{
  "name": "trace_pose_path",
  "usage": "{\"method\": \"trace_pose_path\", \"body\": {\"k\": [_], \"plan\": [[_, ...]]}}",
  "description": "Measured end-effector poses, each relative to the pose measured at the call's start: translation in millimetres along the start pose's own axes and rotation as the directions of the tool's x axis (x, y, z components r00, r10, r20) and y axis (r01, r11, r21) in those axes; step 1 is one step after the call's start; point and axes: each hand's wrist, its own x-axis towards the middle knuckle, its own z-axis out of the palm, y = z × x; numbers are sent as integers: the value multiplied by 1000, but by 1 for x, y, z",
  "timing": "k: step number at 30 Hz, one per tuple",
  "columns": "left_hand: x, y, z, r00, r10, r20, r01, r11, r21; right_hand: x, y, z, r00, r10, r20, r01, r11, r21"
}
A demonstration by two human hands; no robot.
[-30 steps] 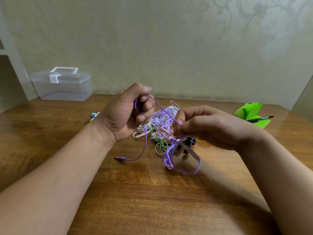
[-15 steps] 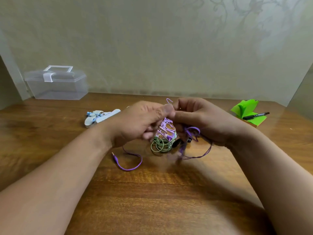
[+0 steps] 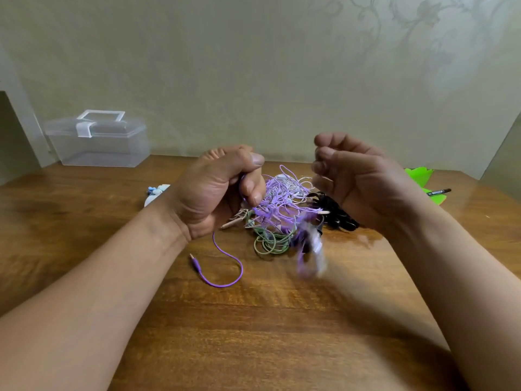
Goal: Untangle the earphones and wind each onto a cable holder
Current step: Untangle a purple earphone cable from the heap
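Note:
A tangle of earphones [image 3: 282, 198] lies mid-table: purple and white cables, a coiled green cable [image 3: 270, 244] at the front and black ones [image 3: 335, 213] on the right. My left hand [image 3: 217, 193] grips a purple cable whose tail curves down to a jack [image 3: 195, 261] on the wood. My right hand [image 3: 358, 179] is raised to the right of the tangle with its fingers curled; I cannot tell if it pinches a strand. A blurred purple bundle [image 3: 308, 249] is in motion below and between my hands.
A clear plastic box [image 3: 98, 142] with a white latch stands at the back left by the wall. A white and blue item [image 3: 156, 191] lies behind my left wrist. Green paper [image 3: 417, 176] and a pen [image 3: 438, 191] sit at the right edge. The table [image 3: 253, 334] is brown wood.
My hands, which met over the tangle half a second ago, have pulled apart; the right one rose to the right. The purple bundle now swings blurred between them.

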Motion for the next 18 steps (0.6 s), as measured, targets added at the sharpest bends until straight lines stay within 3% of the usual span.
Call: {"method": "trace_pose_path", "body": {"k": [2,4,8,13,18], "plan": [[0,-1,2,1000,-29,12,29,1000,-9,-1,-1,-4,1000,10,30,-8,996,-93],[-1,-2,6,1000,-27,10,27,1000,-4,-5,1,-3,984,89,152,-52,971,-234],[-2,3,13,999,22,-40,-22,1000,-8,-13,10,14,895,258,364,-75,891,-448],[-1,6,11,995,45,-90,-33,992,121,-13,17,17,885,260,385,-65,890,-452],[1,1,9,996,54,-75,-44,991,129,-16,20,25,878,223,424,-10,893,-449]]}}
